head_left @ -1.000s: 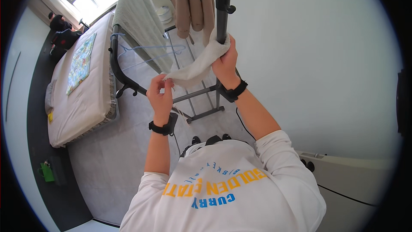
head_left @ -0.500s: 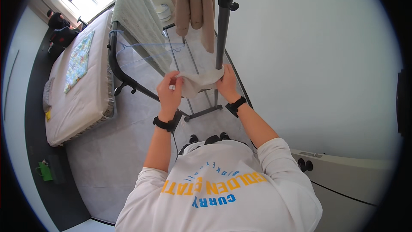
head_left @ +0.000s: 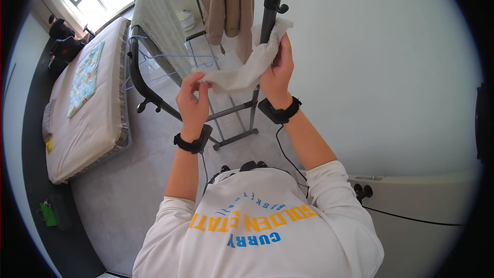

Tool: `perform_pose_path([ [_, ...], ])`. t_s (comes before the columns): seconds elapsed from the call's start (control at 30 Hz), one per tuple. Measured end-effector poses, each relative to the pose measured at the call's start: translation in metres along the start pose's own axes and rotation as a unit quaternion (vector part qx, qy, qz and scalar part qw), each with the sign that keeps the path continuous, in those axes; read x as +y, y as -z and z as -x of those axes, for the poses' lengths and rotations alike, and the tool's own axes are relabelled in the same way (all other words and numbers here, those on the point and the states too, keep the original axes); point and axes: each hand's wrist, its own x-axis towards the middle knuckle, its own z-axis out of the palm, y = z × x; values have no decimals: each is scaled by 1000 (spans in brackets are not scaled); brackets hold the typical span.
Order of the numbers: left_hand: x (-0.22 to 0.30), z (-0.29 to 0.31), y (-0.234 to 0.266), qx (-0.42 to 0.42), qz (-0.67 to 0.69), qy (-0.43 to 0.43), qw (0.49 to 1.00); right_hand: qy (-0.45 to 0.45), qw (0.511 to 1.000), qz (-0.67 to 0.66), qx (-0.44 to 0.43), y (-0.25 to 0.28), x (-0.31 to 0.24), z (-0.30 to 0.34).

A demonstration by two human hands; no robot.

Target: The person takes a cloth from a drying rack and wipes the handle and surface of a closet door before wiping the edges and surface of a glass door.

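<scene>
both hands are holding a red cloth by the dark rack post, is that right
The cloth is off-white, not red, as the head view shows; the left hand and right hand are holding it by the dark rack post.

The shirt (head_left: 303, 242) bears yellow and blue lettering (head_left: 254, 221), perhaps partly hidden.

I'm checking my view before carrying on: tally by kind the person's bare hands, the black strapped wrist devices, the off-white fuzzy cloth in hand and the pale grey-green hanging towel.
Bare hands, left hand and right hand: 2
Black strapped wrist devices: 2
Off-white fuzzy cloth: 1
Pale grey-green hanging towel: 1
Total: 6
</scene>
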Motion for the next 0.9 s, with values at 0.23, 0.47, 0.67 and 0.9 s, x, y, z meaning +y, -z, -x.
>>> perform_pose_path([
  [0.23,7,-5,5,-19,32,-7,999,29,998,-44,21,-19,-22,-49],
  [0.47,11,-2,-5,-6,40,0,999,50,992,15,114,-25,-23,-54],
  [0.67,3,12,-14,-55,7,8,998,-4,995,61,74,-25,-1,-16],
  [0.9,-14,32,-24,-76,-13,41,996,-77,997,-29,15,-15,22,25],
])
